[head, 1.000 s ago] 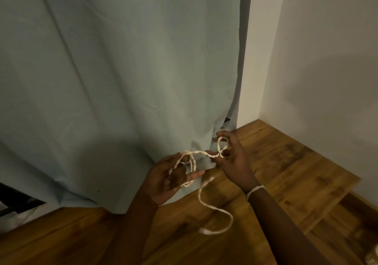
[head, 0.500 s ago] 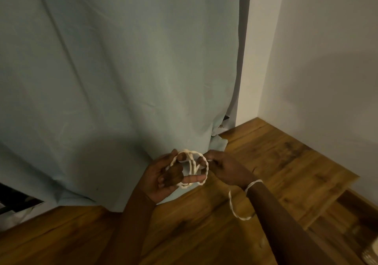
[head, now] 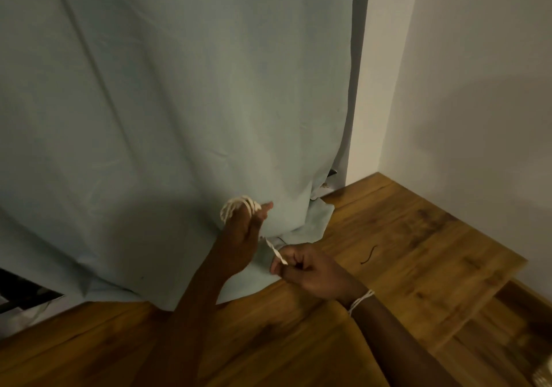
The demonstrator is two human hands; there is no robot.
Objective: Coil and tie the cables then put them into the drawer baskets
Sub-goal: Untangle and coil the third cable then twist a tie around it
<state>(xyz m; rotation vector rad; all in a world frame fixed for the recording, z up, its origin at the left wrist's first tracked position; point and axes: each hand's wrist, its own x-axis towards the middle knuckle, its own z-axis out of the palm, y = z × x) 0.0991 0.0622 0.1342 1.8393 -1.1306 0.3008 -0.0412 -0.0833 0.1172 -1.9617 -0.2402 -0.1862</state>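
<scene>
A white twisted cable [head: 239, 206] is looped in several turns around the fingers of my left hand [head: 240, 238], which is raised in front of the curtain. The cable's free end [head: 276, 252] runs down and to the right into my right hand [head: 307, 268], which pinches it between thumb and curled fingers just above the wooden floor. The stretch between the hands is short and taut. No drawer basket is in view.
A pale blue curtain [head: 179, 102] hangs to the floor behind the hands. White walls [head: 478, 88] form a corner at right. The wooden floor [head: 403, 237] holds a small dark thin piece [head: 368, 254]. A step edge runs at lower right.
The loose tail that hung toward the floor has been taken up into the coil. My left hand turned and rose with the loops, and my right hand dropped lower, pulling the short end.
</scene>
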